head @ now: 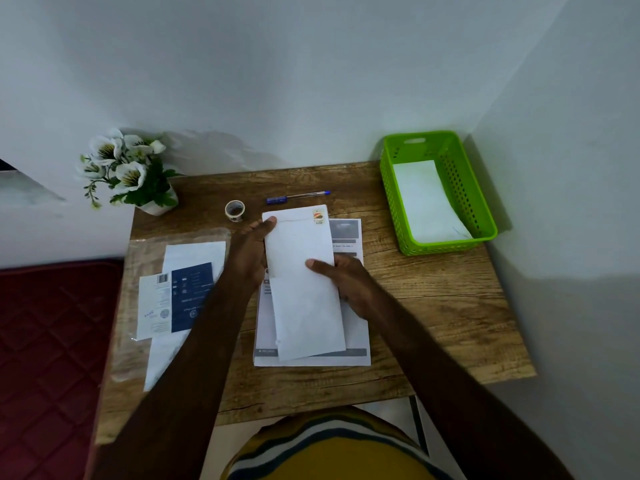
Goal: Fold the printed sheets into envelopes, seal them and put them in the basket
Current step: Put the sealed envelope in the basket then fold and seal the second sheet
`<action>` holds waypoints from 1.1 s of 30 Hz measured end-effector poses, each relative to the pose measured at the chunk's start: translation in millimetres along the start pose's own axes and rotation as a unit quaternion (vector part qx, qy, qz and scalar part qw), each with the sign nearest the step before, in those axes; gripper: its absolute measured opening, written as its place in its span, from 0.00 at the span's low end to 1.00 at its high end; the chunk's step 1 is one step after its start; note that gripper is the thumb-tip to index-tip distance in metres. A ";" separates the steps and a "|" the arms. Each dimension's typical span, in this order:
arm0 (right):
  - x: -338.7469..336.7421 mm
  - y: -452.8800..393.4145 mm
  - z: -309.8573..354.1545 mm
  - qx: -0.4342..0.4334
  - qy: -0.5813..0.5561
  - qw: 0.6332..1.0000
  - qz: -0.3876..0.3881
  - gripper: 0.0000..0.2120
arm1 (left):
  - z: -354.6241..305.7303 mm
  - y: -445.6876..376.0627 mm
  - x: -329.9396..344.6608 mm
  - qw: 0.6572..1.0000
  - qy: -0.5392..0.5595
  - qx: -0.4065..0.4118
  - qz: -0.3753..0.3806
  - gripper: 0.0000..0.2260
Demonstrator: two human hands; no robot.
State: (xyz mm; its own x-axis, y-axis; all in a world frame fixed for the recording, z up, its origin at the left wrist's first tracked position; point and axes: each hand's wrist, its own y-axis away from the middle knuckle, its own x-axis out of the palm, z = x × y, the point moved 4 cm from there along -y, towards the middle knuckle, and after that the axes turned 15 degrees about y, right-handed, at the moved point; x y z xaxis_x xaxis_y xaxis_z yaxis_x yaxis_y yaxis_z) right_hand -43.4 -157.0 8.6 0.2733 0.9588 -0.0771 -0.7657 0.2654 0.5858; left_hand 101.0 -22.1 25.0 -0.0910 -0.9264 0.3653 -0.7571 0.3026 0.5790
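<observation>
**Both hands on 1 white envelope over the printed stack**

The envelope (304,282) is long, white, w/ a small stamp in its far right corner, held lengthwise away from the person, just above the stack of printed sheets (353,327) at the table's (433,306) centre. L hand (249,252) grips its left edge near the far end: thumb curled onto the top face, other fingers hidden underneath. R hand (346,284) holds the right edge around mid-length, thumb flat on top, fingers tucked below, so can't tell how they lie. Can't tell whether the flap is sealed.

Green basket (478,202) sits at the far right corner, near the wall, w/ at least 1 white envelope (426,202) lying inside. On the left, a clear plastic packet (145,258) w/ white envelopes and a dark blue label. Behind the hands: a small tape roll (235,210) and a blue pen (298,196), near each other but apart. Pot of white flowers (128,171) at the far left corner.
</observation>
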 end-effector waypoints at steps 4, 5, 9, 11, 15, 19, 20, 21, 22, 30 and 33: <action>4.5 22.2 -27.9 0.020 -0.088 0.993 0.072 0.16 | -2.8 0.0 1.5 1.000 0.005 -0.019 0.010 0.08; 5.1 27.5 -33.6 0.026 -0.109 0.990 0.081 0.15 | -2.7 -0.3 1.2 1.000 0.008 -0.022 0.012 0.09; 6.0 40.2 -51.8 0.042 -0.159 0.983 0.079 0.10 | 1.9 -3.6 -1.0 0.999 0.026 -0.040 0.018 0.07; 6.4 43.2 -56.8 0.044 -0.162 0.983 0.068 0.09 | 4.6 -4.6 -2.4 0.998 0.032 -0.049 0.019 0.07; 8.5 44.8 -61.0 0.052 -0.158 0.984 0.061 0.09 | 8.0 -5.2 -2.4 0.997 0.037 -0.063 0.021 0.09; 10.0 45.4 -61.7 0.064 -0.168 0.982 0.059 0.09 | 8.5 -7.0 -2.1 0.997 0.035 -0.064 0.014 0.10; 10.3 45.8 -62.4 0.065 -0.174 0.981 0.059 0.09 | 8.3 -7.1 -2.4 0.997 0.035 -0.063 0.013 0.10; 10.3 46.7 -63.0 0.065 -0.179 0.980 0.059 0.10 | 8.0 -7.1 -2.8 0.997 0.038 -0.062 0.012 0.10; 10.1 48.1 -63.4 0.063 -0.182 0.980 0.059 0.10 | 7.7 -7.3 -3.2 0.997 0.043 -0.060 0.010 0.10; 8.8 57.0 -66.2 0.074 -0.183 0.979 0.052 0.11 | 7.9 -4.8 -3.1 0.997 0.047 -0.060 0.004 0.11; 7.0 58.1 -66.1 0.068 -0.170 0.982 0.043 0.10 | 6.9 -3.0 -1.0 0.997 0.051 -0.052 0.004 0.10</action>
State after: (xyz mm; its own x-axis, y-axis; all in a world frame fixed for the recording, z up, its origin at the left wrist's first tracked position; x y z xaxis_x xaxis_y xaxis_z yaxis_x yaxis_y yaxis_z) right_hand -124.4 -128.1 -11.2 0.4067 0.8821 0.2377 -0.7156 0.1459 0.6831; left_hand 98.8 -23.6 17.9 -0.0277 -0.8978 0.4394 -0.6853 0.3371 0.6456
